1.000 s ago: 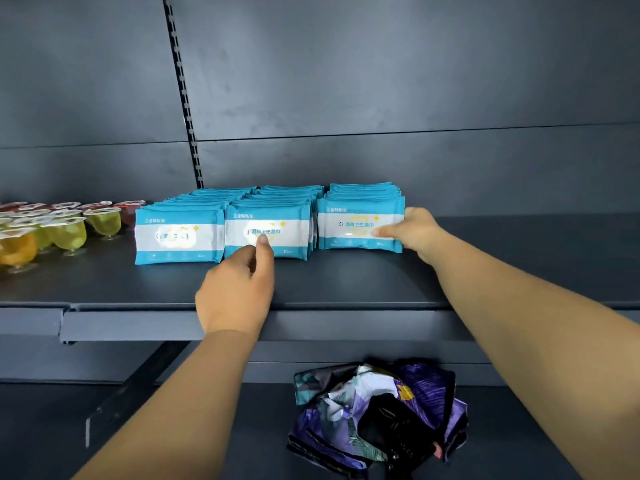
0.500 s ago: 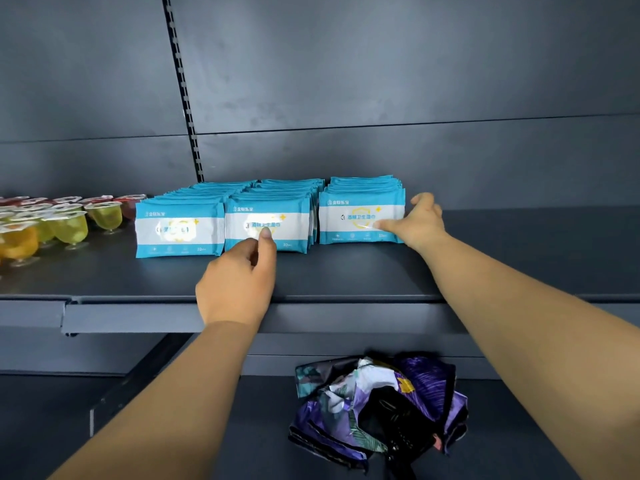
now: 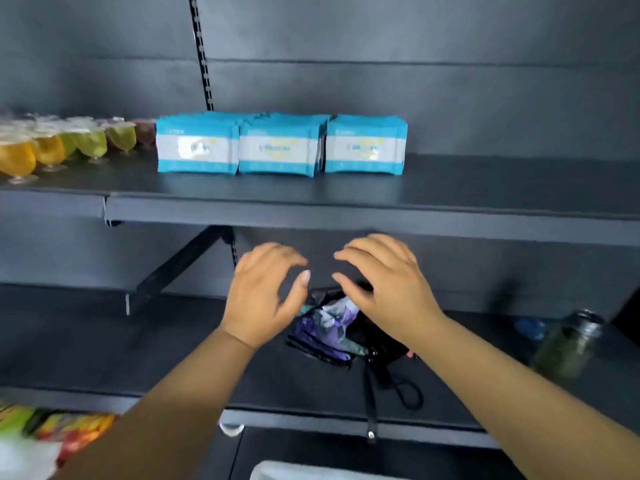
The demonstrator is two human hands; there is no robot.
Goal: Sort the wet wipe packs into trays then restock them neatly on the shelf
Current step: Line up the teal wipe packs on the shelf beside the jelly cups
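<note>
Wipe packs (image 3: 280,148): blue-white, three upright rows on shelf (image 3: 346,192). Left hand (image 3: 263,292), right hand (image 3: 384,282) below, fingers loosely spread, holding nothing.

A dark grey metal upper shelf (image 3: 450,188) carries three side-by-side rows of teal-and-white plastic wet wipe packs (image 3: 280,148), standing upright with their faces forward. Just left of the packs stand clear plastic jelly cups (image 3: 52,147) with yellow, green and dark red fillings. Below the packs, a second dark shelf (image 3: 121,348) holds a folded purple-patterned fabric bag with a black strap (image 3: 332,327). Right of the bag stands a blurred container, possibly a glass jar (image 3: 568,344).
</note>
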